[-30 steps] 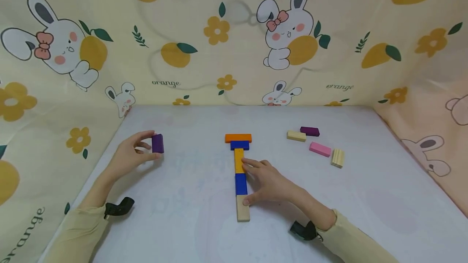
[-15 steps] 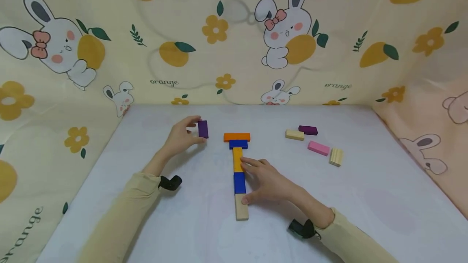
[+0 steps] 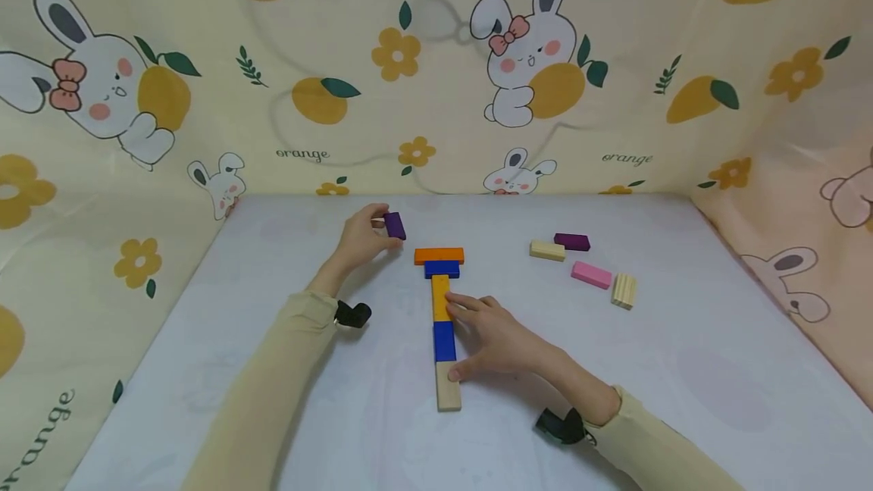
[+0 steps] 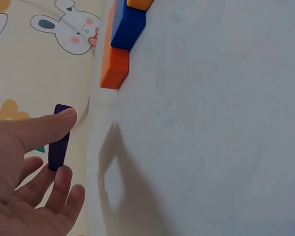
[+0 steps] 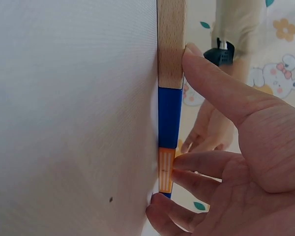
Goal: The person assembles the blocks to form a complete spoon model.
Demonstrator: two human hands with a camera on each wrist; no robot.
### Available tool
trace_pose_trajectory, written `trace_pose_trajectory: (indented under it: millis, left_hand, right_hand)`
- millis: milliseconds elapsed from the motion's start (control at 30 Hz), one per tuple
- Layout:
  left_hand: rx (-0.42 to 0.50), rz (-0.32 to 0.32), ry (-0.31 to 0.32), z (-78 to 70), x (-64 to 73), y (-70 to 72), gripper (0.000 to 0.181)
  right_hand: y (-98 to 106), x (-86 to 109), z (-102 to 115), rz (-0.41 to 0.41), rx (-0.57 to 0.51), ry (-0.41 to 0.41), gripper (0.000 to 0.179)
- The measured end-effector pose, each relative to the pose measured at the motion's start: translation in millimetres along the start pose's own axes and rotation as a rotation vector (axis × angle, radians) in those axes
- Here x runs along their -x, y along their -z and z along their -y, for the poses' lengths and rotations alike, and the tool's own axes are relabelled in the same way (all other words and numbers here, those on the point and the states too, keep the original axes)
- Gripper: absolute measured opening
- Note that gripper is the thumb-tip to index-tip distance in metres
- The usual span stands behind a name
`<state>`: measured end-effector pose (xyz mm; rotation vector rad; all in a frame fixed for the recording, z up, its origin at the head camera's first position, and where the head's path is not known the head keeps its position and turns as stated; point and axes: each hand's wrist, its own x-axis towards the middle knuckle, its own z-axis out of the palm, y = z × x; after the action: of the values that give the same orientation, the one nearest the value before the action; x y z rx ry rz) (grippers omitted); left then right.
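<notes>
Illumination diffuse, moderately dim. Left hand (image 3: 361, 237) casts soft shadow (image 4: 137, 201) toward near right on tabletop (image 3: 505, 453). Right wrist view: left sleeve (image 5: 243, 19) blurred.

This looks like a makeshift recording booth: cloth (image 3: 446, 104) printed with rabbits (image 3: 523, 106) and oranges (image 3: 315, 103) screens the white table (image 3: 682, 347) from nine o'clock through twelve to three, and black wrist cameras (image 3: 562, 426) are worn.

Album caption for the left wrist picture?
A purple block in the left hand's grip, shadow falling on the white table.
</notes>
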<state>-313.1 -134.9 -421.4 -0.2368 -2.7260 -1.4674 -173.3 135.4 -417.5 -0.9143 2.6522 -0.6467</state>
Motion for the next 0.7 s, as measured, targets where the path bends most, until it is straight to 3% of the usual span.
trace_pose_trajectory:
  millis: [267, 500, 700]
  left_hand:
    - [-0.052, 0.038, 0.029, -0.2, -8.0, -9.2, 0.077]
    - [-0.182, 0.115, 0.013, 6.6, -12.5, -16.8, 0.076]
    - [-0.169, 0.175, 0.013, 8.1, -11.8, -14.1, 0.076]
  right_hand:
    - [-1, -1.9, 1, 0.013, 0.013, -0.018, 0.098]
    - [1, -0.8, 2, 0.012, 0.011, -0.019, 0.098]
    - [1, -0.5, 1, 0.012, 0.007, -0.017, 0.098]
